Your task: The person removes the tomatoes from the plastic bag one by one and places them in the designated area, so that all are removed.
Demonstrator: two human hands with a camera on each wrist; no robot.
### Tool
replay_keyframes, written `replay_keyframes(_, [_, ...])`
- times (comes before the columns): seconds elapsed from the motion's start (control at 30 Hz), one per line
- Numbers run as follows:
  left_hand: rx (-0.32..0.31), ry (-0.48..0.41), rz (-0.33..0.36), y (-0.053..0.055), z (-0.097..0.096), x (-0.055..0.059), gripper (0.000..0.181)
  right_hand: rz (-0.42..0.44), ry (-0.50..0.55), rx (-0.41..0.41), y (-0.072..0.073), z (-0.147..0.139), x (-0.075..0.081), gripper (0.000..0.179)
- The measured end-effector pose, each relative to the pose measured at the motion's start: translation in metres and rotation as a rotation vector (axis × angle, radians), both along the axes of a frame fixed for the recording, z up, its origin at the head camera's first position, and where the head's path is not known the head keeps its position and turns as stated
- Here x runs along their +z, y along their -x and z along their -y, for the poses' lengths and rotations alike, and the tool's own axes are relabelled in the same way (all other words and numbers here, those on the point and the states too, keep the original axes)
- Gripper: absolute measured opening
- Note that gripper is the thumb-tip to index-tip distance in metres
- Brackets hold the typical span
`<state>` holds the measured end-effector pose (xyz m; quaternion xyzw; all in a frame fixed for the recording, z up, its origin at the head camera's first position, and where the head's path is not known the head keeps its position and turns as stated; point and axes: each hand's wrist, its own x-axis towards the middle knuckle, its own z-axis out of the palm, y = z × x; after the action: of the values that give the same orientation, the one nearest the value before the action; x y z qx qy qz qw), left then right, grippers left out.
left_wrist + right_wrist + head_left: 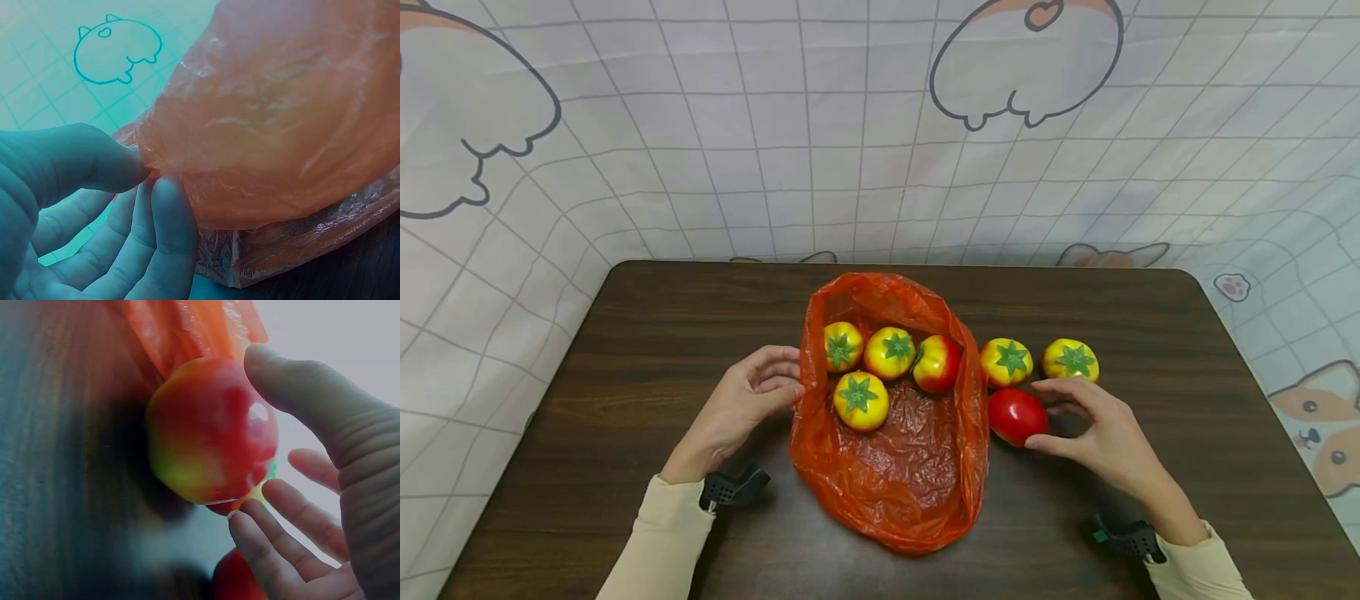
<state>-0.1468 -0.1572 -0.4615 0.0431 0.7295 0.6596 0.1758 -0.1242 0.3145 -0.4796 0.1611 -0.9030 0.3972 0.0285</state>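
Observation:
An orange-red plastic bag (917, 492) lies with its mouth wide toward me on the table. Inside are several glossy yellow-and-red tomato-like fruits (861, 402) with green star-shaped tops. My left hand (741, 408) pinches the bag's left edge between thumb and fingers; the left wrist view shows this bag film (250, 156) close up. Just right of the bag lies a red tomato-like fruit (1015, 417), its stem side hidden. My right hand (1097, 425) is around its right side, thumb and fingers spread apart. In the right wrist view the thumb overlaps this fruit (212, 431).
Two more yellow fruits sit behind the right hand: one beside the bag (1006, 362), the other farther right (1071, 360). The dark wooden table (647, 333) meets a white grid-patterned cloth (865, 167) behind it. Each wrist wears a black device (733, 486).

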Motion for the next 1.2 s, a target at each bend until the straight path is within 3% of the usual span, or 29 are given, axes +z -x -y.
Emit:
replay_keyframes(0.3, [0.010, -0.019, 0.018, -0.001, 0.000, 0.000, 0.052, -0.040, 0.011, -0.013, 0.000, -0.002, 0.007, 0.066])
replay_keyframes(0.73, [0.011, -0.029, 0.020, -0.001, 0.000, 0.001, 0.053, -0.036, 0.184, -0.016, 0.002, 0.003, 0.010, 0.063])
replay_keyframes(1.2, [0.010, -0.052, 0.017, -0.001, -0.001, 0.003, 0.054, -0.046, 0.273, 0.051, 0.012, 0.017, 0.030, 0.063])
